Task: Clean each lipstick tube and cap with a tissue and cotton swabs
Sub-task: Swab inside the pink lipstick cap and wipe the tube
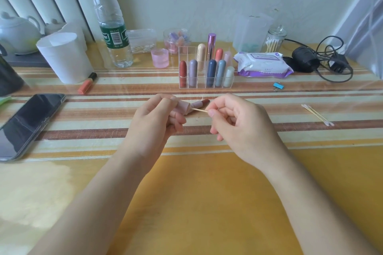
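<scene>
Gripped in curled left hand (157,118) fingers (178,119): pink cap (182,108), centre frame. Pinched in right hand (238,124): cotton swab (200,110), tip at cap mouth. Uncapped lipstick tube (202,103) at cap's 2 o'clock, on surface (207,192).

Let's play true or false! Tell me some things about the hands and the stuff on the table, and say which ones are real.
The left hand holds a pink cap. True.
The right hand pinches a pencil. False: it pinches a cotton swab.
The phone lies on the table at the left. True.
The water bottle lies on its side. False: the water bottle stands upright.
</scene>
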